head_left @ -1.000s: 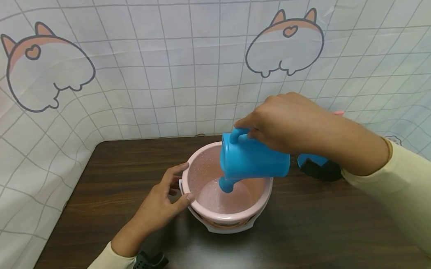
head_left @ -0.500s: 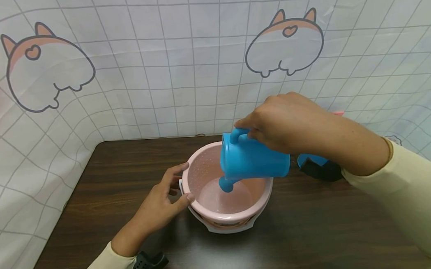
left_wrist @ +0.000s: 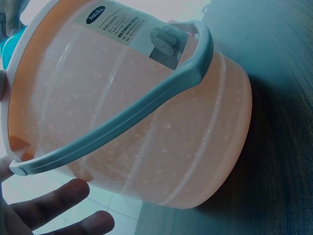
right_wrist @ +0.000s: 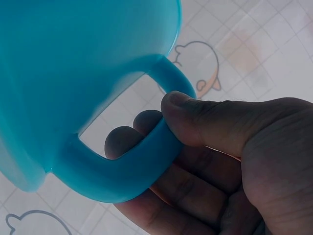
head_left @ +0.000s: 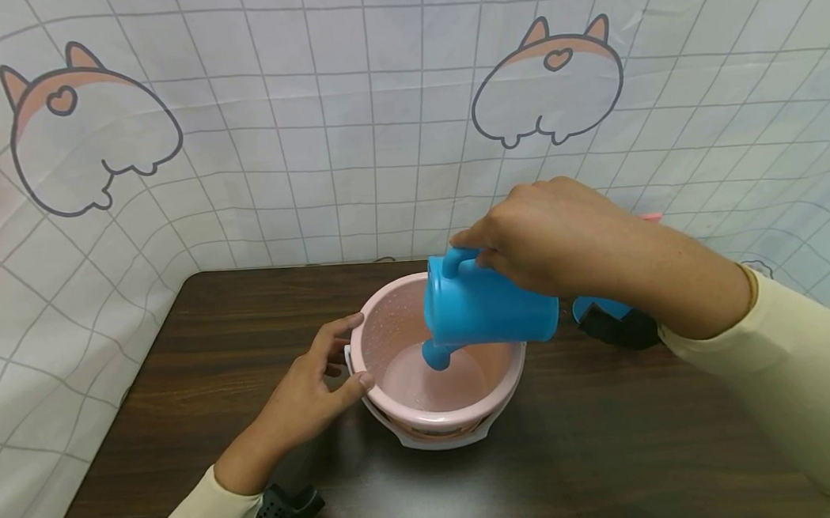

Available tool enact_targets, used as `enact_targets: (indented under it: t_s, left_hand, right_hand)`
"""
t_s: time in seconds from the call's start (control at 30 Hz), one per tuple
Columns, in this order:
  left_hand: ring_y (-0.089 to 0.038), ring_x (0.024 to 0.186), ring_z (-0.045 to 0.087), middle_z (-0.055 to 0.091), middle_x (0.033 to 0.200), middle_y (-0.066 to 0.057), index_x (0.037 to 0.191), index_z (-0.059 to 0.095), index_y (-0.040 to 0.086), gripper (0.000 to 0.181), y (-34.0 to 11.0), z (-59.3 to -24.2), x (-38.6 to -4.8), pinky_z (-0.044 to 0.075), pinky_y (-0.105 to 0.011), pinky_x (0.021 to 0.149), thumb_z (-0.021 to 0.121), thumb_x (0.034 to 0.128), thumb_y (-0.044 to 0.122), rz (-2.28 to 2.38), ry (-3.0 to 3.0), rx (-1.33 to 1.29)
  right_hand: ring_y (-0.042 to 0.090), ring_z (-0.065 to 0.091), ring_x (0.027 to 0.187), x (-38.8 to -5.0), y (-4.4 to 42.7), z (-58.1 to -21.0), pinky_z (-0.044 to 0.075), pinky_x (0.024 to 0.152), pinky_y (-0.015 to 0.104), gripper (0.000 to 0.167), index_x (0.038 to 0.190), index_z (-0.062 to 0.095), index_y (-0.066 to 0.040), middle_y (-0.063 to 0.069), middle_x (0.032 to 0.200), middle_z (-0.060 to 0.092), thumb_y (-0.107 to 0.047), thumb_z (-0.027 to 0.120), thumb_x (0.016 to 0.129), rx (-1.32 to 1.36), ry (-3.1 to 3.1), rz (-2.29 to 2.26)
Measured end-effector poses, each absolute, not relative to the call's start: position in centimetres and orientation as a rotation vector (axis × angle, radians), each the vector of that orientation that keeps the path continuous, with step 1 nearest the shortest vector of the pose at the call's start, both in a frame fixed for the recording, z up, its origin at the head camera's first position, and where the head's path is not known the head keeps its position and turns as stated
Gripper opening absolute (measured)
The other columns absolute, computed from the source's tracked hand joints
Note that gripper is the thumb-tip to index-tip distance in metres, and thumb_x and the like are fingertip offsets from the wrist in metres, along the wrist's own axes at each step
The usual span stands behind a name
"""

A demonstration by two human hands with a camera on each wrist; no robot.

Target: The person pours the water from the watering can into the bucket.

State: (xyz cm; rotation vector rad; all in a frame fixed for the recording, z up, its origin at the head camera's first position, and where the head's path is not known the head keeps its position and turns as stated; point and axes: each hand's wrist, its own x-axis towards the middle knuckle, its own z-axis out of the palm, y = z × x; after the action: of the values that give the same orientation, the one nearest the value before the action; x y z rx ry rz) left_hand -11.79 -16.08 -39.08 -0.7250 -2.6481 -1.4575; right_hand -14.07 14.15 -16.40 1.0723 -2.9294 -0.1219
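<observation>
My right hand [head_left: 549, 235] grips the handle [right_wrist: 146, 169] of a small blue watering can [head_left: 492, 306], thumb on one side and curled fingers on the other. The can is tipped nearly on its side over a pale pink bucket [head_left: 446, 417], its round spout head pointing down into it. Droplets cling to the bucket's inner wall. My left hand [head_left: 309, 392] rests at the bucket's left rim, thumb and index fingertips touching it. In the left wrist view, two fingers [left_wrist: 54, 203] stretch out below the bucket's pale handle [left_wrist: 132, 115], apart from it.
The bucket stands on a dark wooden table [head_left: 247, 317]. Behind my right forearm lies a blue thing [head_left: 599, 307], mostly hidden. A pink tip [head_left: 651, 217] shows above that forearm. A white gridded cloth [head_left: 350, 136] hangs behind and to the left.
Both hands, the watering can and the bucket hold their places. The faint ripples seen inside the bucket a second ago have faded.
</observation>
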Motion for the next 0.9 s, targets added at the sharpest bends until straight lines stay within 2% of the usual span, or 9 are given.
enact_targets:
  t_s: [0.9]
  left_hand:
    - [-0.016, 0.098, 0.066, 0.068, 0.119, -0.006, 0.155, 0.035, 0.030, 0.068, -16.00, -39.04, -11.68, 0.053, -0.052, 0.085, 0.068, 0.0951, 0.036, -1.470, -2.644, -0.738]
  right_hand:
    - [0.021, 0.067, 0.082, -14.09, 14.22, -16.41, 0.056, 0.069, 0.045, 0.029, 0.127, 0.074, -0.026, 0.001, 0.101, 0.075, -0.020, 0.068, 0.099, 1.076, -2.917, -0.110]
